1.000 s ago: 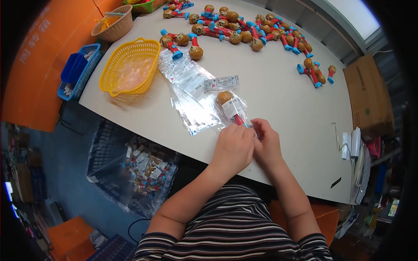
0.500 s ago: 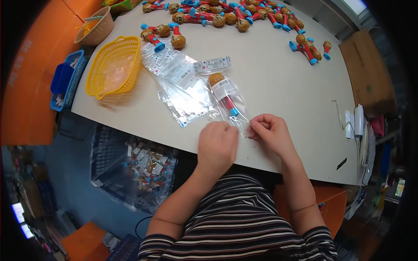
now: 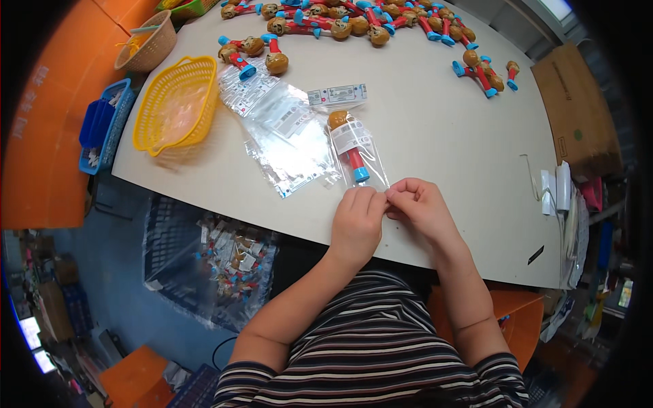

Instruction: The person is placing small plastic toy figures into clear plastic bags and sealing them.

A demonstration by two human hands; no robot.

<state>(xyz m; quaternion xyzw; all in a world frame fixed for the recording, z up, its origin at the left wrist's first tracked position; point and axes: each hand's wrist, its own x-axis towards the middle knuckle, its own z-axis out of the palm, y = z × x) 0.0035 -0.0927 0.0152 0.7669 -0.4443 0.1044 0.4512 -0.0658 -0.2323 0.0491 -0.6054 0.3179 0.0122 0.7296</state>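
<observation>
Toy (image 3: 356,160) in clear bag (image 3: 371,162)
Left hand (image 3: 357,221) and right hand (image 3: 420,207) pinch the bag's near edge, toy at their eleven o'clock.

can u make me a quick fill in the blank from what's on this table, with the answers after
1. The left hand and right hand are at the end of the clear bag nearer the toy's ____ tip, away from its round brown head.
2. The basket nearest the flat bags is coloured ____.
3. Most loose toys lie toward the ____ side of the table, away from the person.
4. The cardboard box is by the table's ____ edge.

Missing words: blue; yellow; far; right
</observation>
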